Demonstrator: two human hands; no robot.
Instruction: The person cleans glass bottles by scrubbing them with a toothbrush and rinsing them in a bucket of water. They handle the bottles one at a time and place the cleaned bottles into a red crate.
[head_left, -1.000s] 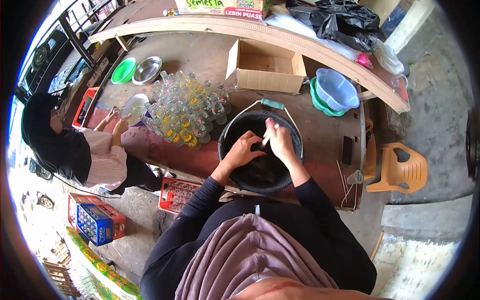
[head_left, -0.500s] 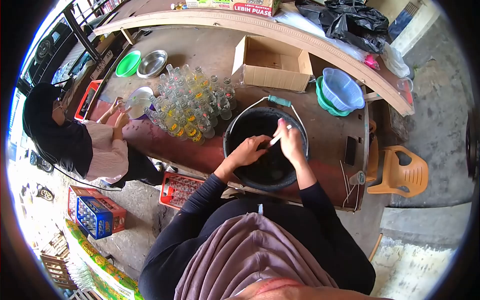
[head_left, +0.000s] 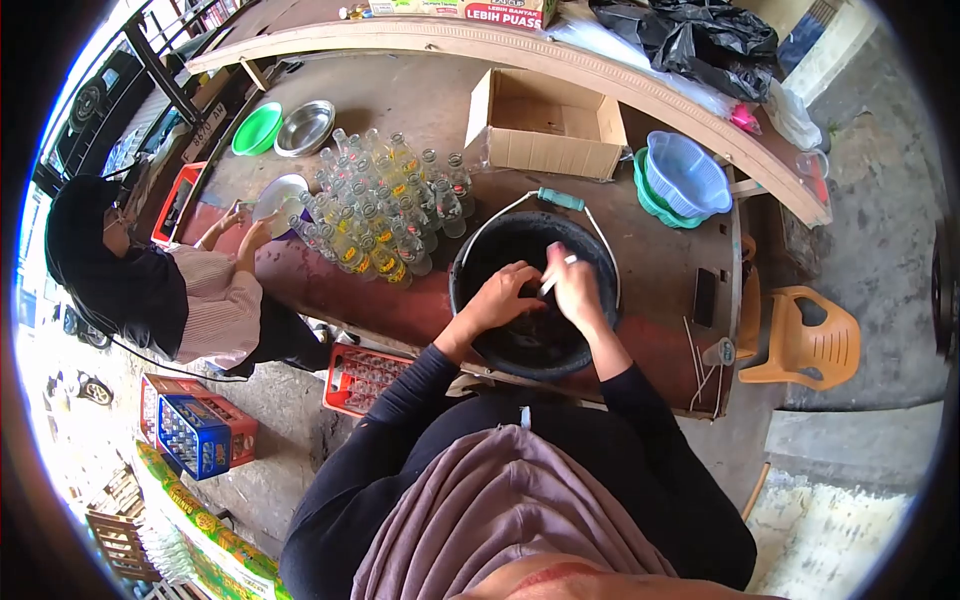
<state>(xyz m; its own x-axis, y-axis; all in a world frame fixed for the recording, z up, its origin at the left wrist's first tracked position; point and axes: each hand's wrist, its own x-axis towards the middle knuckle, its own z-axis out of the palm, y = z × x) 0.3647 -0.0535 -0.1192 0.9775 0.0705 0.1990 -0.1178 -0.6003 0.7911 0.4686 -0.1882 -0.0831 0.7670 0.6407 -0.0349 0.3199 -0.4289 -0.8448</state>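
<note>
A black bucket point(head_left: 470, 320) with a wire handle and a turquoise grip point(head_left: 560, 200) stands on the table in front of me. Over its opening, my right hand point(head_left: 574, 292) is closed around a slim white stick-like tool point(head_left: 548, 286); its lower end is hidden. My left hand point(head_left: 503, 297) is beside it, fingers curled at the tool's lower end. Whatever the left fingers grip is too dark and covered to make out. Left of the bucket, many clear glass bottles point(head_left: 385, 210) with yellow and red markings stand close together.
A co-worker point(head_left: 215, 300) at the left handles a pale bowl point(head_left: 282, 197). Behind the bucket sits an open cardboard box point(head_left: 555, 150); blue and green baskets point(head_left: 688, 178) are to the right. A phone point(head_left: 705, 298) and sticks lie near the right edge, with an orange chair point(head_left: 815, 340) beyond.
My right hand has dipped slightly lower with the white tool, while my left hand stays nearly in place. The co-worker's hands have shifted slightly at the bowl.
</note>
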